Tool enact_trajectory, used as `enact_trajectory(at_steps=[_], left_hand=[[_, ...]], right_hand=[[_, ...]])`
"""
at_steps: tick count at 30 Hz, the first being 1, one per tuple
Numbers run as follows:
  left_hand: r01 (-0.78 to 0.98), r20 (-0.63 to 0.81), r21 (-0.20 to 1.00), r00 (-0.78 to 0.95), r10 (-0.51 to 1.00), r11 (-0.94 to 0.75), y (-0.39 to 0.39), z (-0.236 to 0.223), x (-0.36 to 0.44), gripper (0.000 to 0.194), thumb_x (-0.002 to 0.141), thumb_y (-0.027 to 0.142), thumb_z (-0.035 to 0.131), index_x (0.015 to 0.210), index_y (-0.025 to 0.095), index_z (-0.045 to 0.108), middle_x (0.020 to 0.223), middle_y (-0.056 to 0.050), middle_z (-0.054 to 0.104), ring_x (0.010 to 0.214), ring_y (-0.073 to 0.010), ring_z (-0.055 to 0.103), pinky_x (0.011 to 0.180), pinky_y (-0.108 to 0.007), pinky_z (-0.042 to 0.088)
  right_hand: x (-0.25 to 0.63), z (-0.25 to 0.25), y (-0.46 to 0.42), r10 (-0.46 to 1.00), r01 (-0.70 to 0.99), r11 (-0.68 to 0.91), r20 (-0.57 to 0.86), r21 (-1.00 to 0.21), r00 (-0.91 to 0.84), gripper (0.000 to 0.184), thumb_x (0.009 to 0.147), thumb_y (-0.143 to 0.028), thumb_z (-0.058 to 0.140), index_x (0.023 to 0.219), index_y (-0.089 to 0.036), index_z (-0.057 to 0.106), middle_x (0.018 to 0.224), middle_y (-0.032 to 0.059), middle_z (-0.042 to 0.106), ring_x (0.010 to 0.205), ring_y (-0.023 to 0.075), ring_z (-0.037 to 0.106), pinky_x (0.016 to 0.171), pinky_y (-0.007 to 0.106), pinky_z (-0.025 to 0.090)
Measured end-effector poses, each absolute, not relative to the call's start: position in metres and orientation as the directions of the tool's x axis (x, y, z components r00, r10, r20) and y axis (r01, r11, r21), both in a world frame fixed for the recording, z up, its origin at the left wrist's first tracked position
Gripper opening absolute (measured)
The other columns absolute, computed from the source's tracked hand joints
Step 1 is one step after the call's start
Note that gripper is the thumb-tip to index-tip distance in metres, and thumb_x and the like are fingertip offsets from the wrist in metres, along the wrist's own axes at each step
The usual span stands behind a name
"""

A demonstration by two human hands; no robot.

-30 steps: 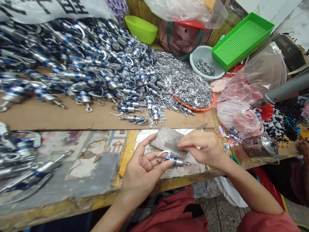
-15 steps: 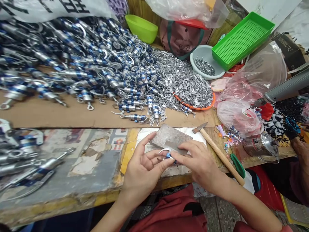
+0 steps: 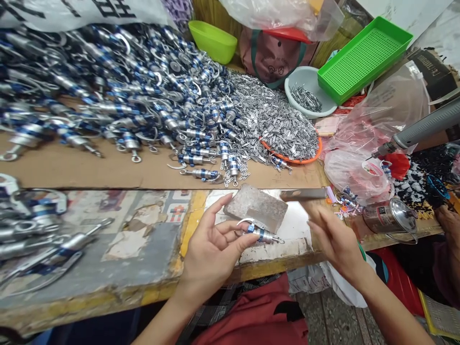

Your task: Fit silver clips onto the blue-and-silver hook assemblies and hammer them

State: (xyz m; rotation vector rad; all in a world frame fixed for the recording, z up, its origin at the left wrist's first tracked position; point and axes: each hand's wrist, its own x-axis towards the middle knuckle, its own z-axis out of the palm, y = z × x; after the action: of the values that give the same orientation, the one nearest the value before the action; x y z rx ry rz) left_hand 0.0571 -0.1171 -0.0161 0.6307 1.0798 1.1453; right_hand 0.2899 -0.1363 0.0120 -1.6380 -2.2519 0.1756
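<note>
My left hand (image 3: 217,247) pinches a small silver-and-blue metal cylinder fitting (image 3: 264,235) between thumb and fingers. A curved lever stands up from the fitting, and a ring eye sticks out at its right end. Just behind it lies a grey metal block (image 3: 257,206) on a white sheet (image 3: 294,230). Over to the right, my right hand (image 3: 336,239) is closed round the wooden handle of a hammer (image 3: 309,194). The hammer's head is raised at the block's right side, and its handle is mostly hidden by the hand and blurred.
Many similar fittings (image 3: 143,96) heap up at the back left. Beside them small metal plates (image 3: 287,129) spill over an orange-rimmed tray. A pale bowl (image 3: 305,91), green basket (image 3: 362,62), metal mug (image 3: 388,220) and power screwdriver (image 3: 413,129) stand right. Another person's hand (image 3: 447,220) is at the far right.
My right hand has left the fitting, moved right and taken hold of the hammer, which lay on the table and is now lifted and turned. The left hand keeps its place.
</note>
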Motion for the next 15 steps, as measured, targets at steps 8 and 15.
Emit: enact_trajectory(at_steps=[8,15], left_hand=[[-0.424,-0.381,0.833,0.025,0.924,0.355,-0.115,-0.015,0.058,0.093,0.052,0.017,0.079,0.133,0.017,0.032,0.061,0.003,0.067,0.062,-0.0148,0.066,0.066,-0.035,0.059],[-0.393,-0.384,0.849,0.0,0.923,0.353,-0.117,-0.011,0.059,0.091,0.053,0.019,0.08,0.132,0.018,0.033,0.061,0.003,0.067,0.062,-0.0149,0.067,0.065,-0.032,0.059]], right_hand=[[0.266,0.041,-0.145,0.807,0.79,0.589,0.162,-0.168,-0.567,0.061,0.084,-0.003,0.035,0.14,-0.025,0.027,0.087,0.0036,0.063,0.068,0.0137,0.059,0.058,0.023,0.047],[0.271,0.026,-0.152,0.847,0.813,0.531,0.158,-0.238,-0.507,0.051,0.088,-0.009,0.036,0.137,-0.024,0.036,0.082,0.003,0.064,0.069,0.0126,0.06,0.06,0.022,0.048]])
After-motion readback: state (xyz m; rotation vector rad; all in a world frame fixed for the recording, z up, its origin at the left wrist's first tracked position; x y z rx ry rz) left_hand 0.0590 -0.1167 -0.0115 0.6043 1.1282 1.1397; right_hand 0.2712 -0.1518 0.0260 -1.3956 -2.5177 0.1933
